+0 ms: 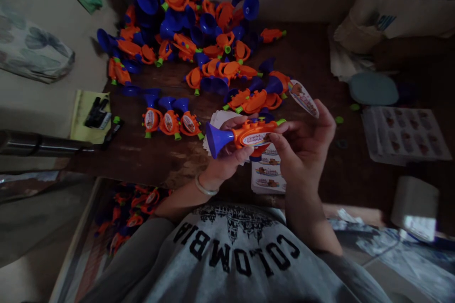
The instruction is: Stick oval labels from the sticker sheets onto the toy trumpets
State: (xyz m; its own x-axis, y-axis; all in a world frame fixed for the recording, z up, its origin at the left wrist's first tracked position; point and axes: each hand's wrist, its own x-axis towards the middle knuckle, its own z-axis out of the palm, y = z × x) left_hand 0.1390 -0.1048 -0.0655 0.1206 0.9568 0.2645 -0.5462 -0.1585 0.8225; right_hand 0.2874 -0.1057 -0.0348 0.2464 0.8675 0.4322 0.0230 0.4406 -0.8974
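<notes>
My left hand [227,161] is closed around a toy trumpet [254,131] with an orange body, a blue bell pointing left and a green mouthpiece. An oval label [256,139] lies on the side of its body. My right hand [302,147] has its thumb against the right end of that label, with the index finger by the mouthpiece. From a raised fingertip of the same hand hangs a second oval sticker [304,98], printed with a bear and rainbow. Below the trumpet is a stack of sticker sheets [268,175], partly covered by my hands.
Many toy trumpets [181,45] are heaped at the back of the dark table [167,156]. Three labelled trumpets [170,122] stand to the left. A yellow notepad [81,116] lies farther left. More sticker sheets [408,135] and a bluish lid [373,89] are at right. Labelled trumpets [135,213] sit below the table edge.
</notes>
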